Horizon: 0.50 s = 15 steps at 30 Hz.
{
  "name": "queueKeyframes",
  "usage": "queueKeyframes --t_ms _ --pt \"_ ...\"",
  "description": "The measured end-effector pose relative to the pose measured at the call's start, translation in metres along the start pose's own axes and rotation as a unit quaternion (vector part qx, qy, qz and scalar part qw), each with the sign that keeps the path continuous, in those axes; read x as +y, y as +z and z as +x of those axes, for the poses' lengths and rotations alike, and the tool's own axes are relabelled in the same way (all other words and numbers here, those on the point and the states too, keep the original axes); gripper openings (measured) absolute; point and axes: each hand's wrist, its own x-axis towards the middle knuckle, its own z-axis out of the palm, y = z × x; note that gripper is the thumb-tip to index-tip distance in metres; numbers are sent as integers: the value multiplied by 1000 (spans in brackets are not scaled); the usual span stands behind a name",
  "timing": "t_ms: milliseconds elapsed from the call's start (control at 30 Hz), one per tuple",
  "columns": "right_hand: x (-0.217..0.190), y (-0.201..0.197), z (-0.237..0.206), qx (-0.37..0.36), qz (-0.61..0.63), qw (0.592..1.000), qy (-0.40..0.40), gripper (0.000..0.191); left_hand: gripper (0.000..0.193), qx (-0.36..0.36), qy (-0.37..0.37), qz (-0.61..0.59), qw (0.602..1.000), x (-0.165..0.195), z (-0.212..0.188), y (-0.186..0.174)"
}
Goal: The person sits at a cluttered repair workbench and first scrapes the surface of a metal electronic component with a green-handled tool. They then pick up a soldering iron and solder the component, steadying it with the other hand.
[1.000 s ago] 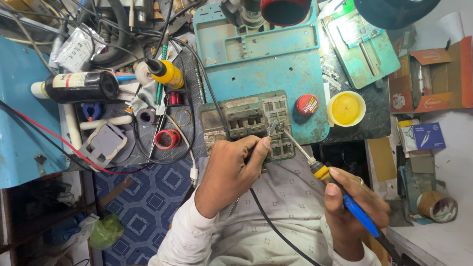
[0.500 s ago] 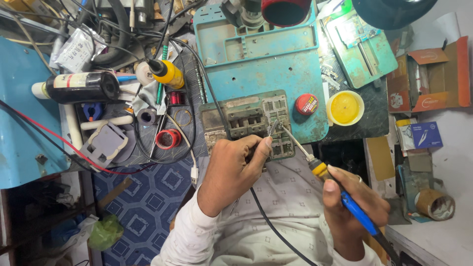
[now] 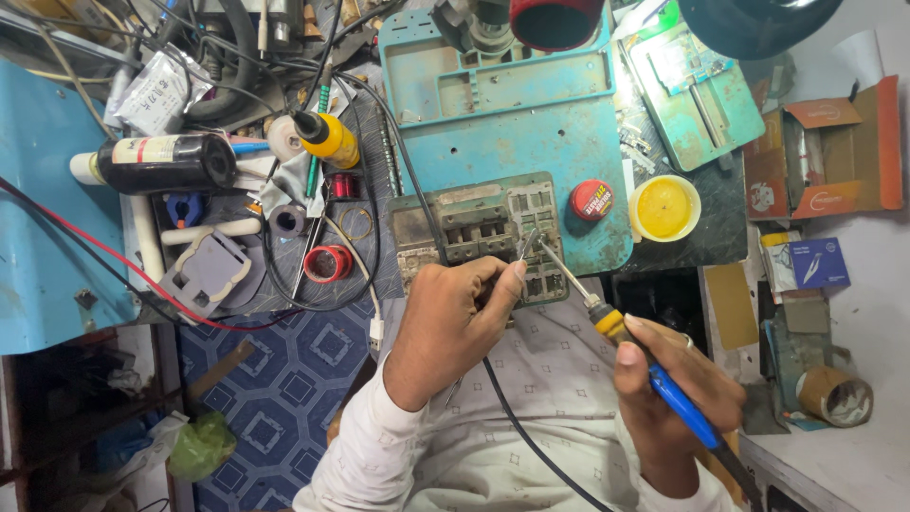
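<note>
My left hand (image 3: 453, 318) pinches metal tweezers (image 3: 524, 248) whose tips rest on a worn grey circuit-board holder (image 3: 474, 226) at the bench's near edge. My right hand (image 3: 675, 379) grips a soldering iron (image 3: 654, 365) with a blue and yellow handle. Its thin metal tip reaches up-left and meets the tweezers' tips over the holder. The iron's black cord runs down across my white shirt.
A teal work platform (image 3: 517, 142) lies behind the holder, with a red tin (image 3: 591, 200) and a yellow tub (image 3: 664, 208) at its right. Left are a black bottle (image 3: 161, 163), a yellow-tipped bottle (image 3: 327, 137), wire spools and tangled cables. Cardboard boxes (image 3: 823, 156) stand at the right.
The hands stay almost still; the iron's tip and the tweezers remain together over the holder with only a slight shift.
</note>
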Motion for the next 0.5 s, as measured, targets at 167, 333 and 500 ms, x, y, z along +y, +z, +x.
queueKeyframes --t_ms 167,333,500 --pt "-2 2 1 11 7 1000 6 31 29 -1 -4 -7 1000 0 -1 0" --pt "-2 3 0 11 -7 1000 7 30 28 -2 -10 -14 1000 1 -1 1" --pt "-1 4 0 17 0 1000 2 30 29 -2 -13 -7 1000 1 -1 1"
